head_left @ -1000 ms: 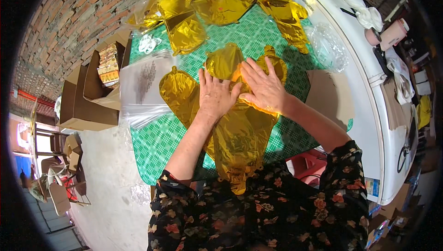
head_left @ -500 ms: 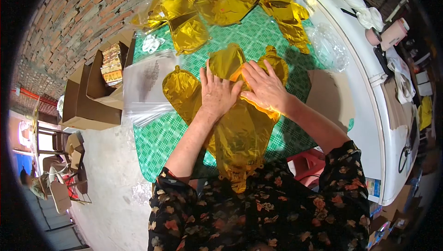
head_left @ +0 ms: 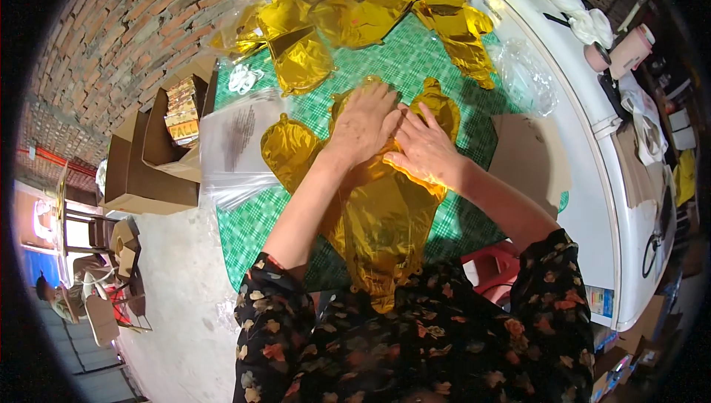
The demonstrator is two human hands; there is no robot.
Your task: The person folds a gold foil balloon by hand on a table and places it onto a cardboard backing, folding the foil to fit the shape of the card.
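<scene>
A flat, uninflated gold foil balloon (head_left: 389, 210) lies across the table in front of me, its near end reaching my clothing. My left hand (head_left: 364, 123) rests palm down on the balloon's far middle lobe, fingers stretched out and covering most of it. Beside it, my right hand (head_left: 426, 145) lies flat on the foil with fingers spread, its fingertips close to the left hand. An orange-glowing fold of foil shows under the right palm. The foil beneath both hands is hidden.
More gold foil balloons (head_left: 359, 14) lie along the far edge of the green checked tablecloth (head_left: 255, 244). Clear plastic bags (head_left: 241, 136) sit at the left, beside open cardboard boxes (head_left: 152, 188). A white refrigerator (head_left: 570, 99) borders the right side. A person (head_left: 63, 299) sits far left.
My left hand has slid forward over the far middle lobe, its fingers now closer together. My right hand has stayed in nearly the same place.
</scene>
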